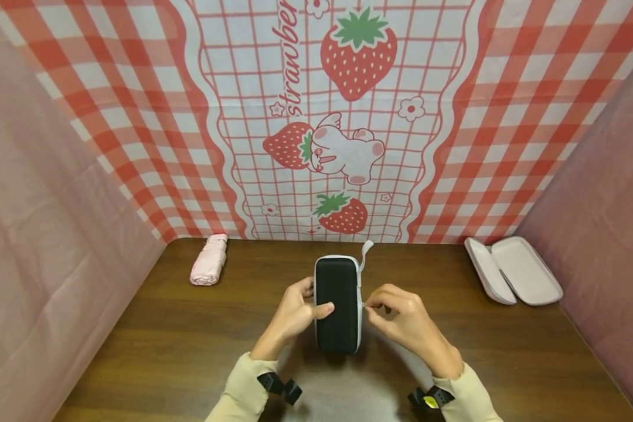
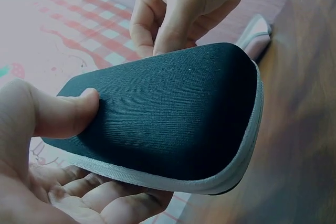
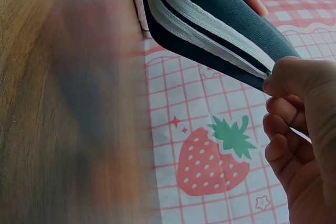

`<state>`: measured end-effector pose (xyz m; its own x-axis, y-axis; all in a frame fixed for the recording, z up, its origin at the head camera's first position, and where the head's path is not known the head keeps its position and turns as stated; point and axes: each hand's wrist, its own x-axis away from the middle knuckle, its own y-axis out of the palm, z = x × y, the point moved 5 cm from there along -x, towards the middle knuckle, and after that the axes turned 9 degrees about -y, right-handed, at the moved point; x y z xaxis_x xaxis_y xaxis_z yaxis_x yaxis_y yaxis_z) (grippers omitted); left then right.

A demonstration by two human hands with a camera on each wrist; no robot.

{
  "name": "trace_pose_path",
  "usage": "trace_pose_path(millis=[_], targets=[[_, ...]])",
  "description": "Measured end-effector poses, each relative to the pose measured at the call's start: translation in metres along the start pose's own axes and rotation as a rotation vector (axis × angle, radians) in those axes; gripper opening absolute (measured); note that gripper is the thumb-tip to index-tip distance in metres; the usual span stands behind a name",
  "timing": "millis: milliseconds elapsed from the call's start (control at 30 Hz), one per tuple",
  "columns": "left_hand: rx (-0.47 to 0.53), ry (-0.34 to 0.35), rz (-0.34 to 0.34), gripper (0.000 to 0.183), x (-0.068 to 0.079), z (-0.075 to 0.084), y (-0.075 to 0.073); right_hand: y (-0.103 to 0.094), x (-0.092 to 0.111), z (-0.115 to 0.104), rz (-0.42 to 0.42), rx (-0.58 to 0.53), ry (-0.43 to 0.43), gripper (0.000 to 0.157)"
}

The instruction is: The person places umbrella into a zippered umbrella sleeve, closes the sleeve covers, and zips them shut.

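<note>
Black case (image 1: pixel 344 308) gripped in left hand (image 1: pixel 293 312); right hand (image 1: pixel 412 322) pinching at white zipper (image 3: pixel 210 23).

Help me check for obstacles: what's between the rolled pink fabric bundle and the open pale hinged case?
The head view shows the black rounded fabric case and its white strap between them.

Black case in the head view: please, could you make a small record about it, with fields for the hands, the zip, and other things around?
held item: black case with white edging
left hand: grips the case, thumb on its black face
right hand: pinches at the zip
zip state: dark strip between white bands, seemingly partly open
strap: white, sticking out near the case's far end
table: brown, wood-like
left on table: pink rolled bundle
right on table: pale case, lying open
</note>
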<state>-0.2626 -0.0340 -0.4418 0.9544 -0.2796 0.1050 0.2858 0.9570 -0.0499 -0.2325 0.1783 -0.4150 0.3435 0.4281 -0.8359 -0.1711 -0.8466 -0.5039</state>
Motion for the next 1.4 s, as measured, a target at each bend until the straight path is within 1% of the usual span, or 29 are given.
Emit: trace_pose_path(millis=[167,400,800,967,1133,1233,1400], targets=[[-0.002,-0.011,-0.007,0.05,0.0002,-0.0003,-0.0007,0.0009,0.0013,0.0011,-0.008,0.01,-0.003,0.006],[-0.008,-0.01,-0.013,0.052,-0.0019,-0.0002,-0.0028,0.0011,0.0018,0.0031,-0.019,0.034,-0.007,0.012],[-0.026,-0.019,-0.014,0.049,-0.0019,-0.0017,-0.0028,0.0012,0.0026,0.0036,-0.041,0.035,0.007,0.006],[-0.032,-0.018,-0.02,0.049,-0.002,-0.0018,-0.0019,0.0011,0.0025,0.0035,-0.037,0.033,0.001,0.007],[-0.029,-0.022,-0.026,0.048,-0.0028,-0.0023,-0.0012,0.0003,0.0018,0.0039,-0.033,0.032,-0.001,0.018],[-0.031,-0.022,-0.022,0.048,-0.0033,-0.0027,-0.0013,-0.0002,0.0018,0.004,-0.031,0.033,0.0,0.021],[-0.029,-0.019,-0.025,0.049,-0.0031,-0.0031,-0.0007,-0.0004,0.0032,0.0034,-0.038,0.029,0.015,0.015]])
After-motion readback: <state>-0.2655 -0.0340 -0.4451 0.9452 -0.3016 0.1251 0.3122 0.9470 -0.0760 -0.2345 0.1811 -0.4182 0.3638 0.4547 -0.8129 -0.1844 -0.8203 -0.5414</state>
